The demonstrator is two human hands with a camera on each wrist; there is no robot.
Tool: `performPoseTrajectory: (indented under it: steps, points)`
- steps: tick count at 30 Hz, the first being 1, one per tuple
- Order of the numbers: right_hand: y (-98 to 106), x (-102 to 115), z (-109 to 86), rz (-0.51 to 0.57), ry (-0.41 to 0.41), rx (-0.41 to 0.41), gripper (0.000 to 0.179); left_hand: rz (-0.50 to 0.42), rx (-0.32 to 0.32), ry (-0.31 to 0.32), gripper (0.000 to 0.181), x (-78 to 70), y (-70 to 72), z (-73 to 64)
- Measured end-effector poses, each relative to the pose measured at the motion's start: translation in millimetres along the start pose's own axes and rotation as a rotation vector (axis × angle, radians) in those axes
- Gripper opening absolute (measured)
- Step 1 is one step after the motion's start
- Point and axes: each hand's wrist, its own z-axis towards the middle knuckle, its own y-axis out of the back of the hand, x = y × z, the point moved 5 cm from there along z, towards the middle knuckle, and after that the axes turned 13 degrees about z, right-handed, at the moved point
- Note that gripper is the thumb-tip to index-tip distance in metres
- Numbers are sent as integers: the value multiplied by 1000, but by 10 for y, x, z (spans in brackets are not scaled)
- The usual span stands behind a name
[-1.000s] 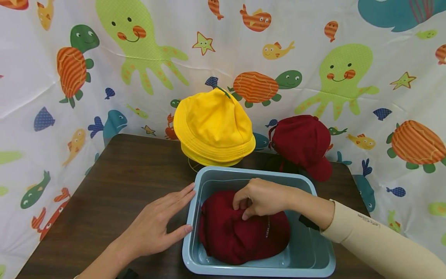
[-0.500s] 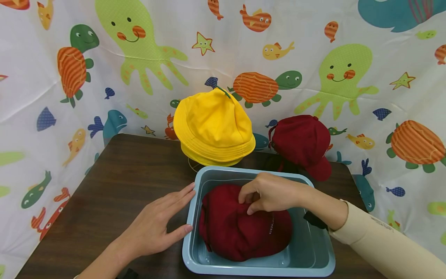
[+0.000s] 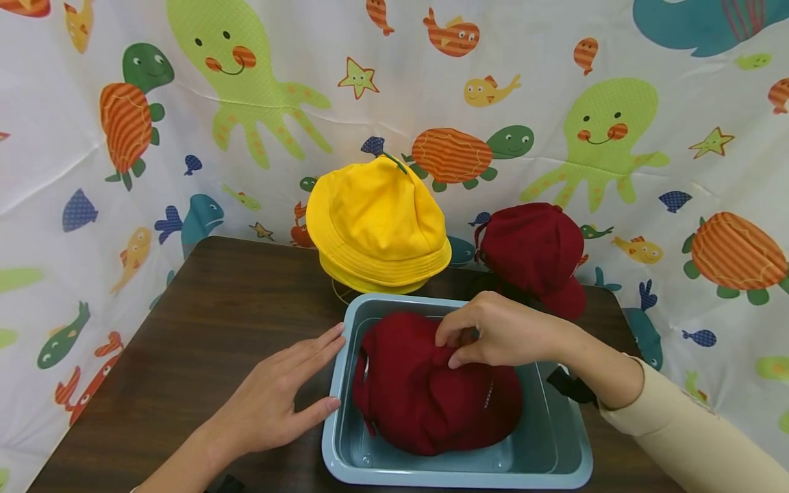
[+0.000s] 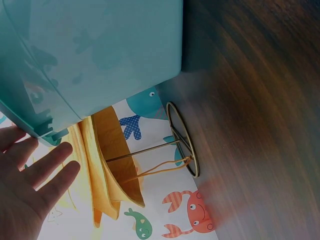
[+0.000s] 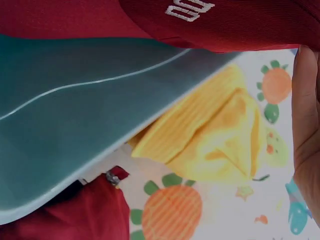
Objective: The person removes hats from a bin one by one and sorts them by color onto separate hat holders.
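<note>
A dark red baseball cap (image 3: 425, 397) with small white lettering is inside the light blue plastic bin (image 3: 456, 477), its brim toward the right. My right hand (image 3: 493, 332) pinches the top of its crown between thumb and fingers. In the right wrist view the white lettering of the cap (image 5: 240, 25) shows close up, above the bin's wall (image 5: 75, 135). My left hand (image 3: 277, 397) lies against the bin's left rim with fingers extended. The left wrist view has the fingers of this hand (image 4: 30, 185) spread at the rim.
Behind the bin a yellow bucket hat (image 3: 382, 226) sits on a wire stand (image 4: 182, 140). A second dark red cap (image 3: 533, 246) stands at the back right. The dark wooden table (image 3: 203, 329) ends at a curtain (image 3: 394, 41) printed with sea animals.
My right hand has risen and shifted right with the cap's crown, which has lifted and puffed out fuller. The left hand has stayed at the rim.
</note>
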Motion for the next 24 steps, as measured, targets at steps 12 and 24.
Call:
performPoseTrajectory:
  steps: [12, 24]
  points:
    - [170, 132, -125, 28, 8, -88, 22, -13, 28, 19, 81, 16, -29, -1]
    - [348, 331, -278, 50, -30, -184, 16, -15, 25, 28, 80, 21, -18, -12]
